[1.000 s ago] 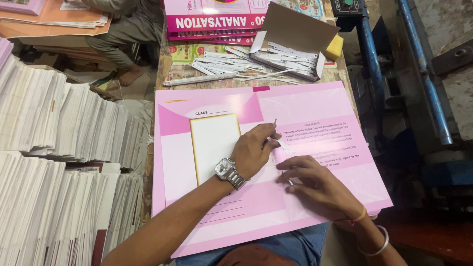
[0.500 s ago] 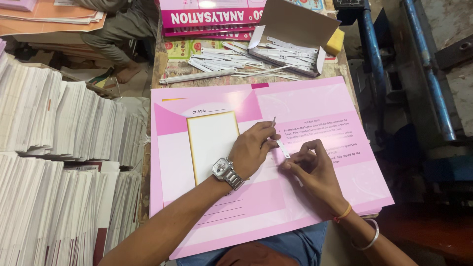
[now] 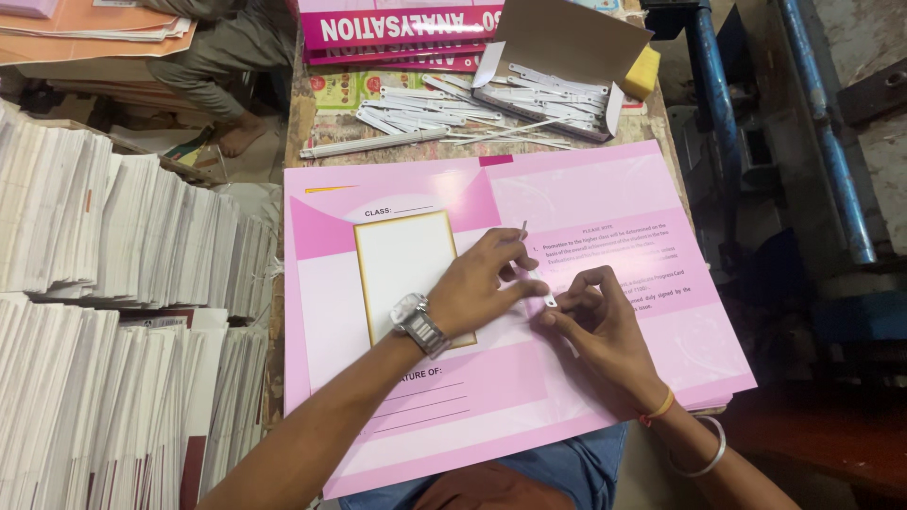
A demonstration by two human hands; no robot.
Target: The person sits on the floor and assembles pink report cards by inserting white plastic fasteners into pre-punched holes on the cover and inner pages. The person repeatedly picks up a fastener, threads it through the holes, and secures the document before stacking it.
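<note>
At the centre fold of the pink cover sheet [image 3: 567, 198]: left hand [image 3: 477, 288] and right hand [image 3: 600, 326], fingertips pinched shut on a white fastener strip [image 3: 537, 279] lying against the sheet.

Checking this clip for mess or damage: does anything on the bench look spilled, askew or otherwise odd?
Mostly tidy. White fastener strips lie scattered loose on the bench beside their open cardboard box, fanned at mixed angles. The pink cover sheets sit flat and look undamaged; the left hand and right hand pinch one strip at the fold.
</note>
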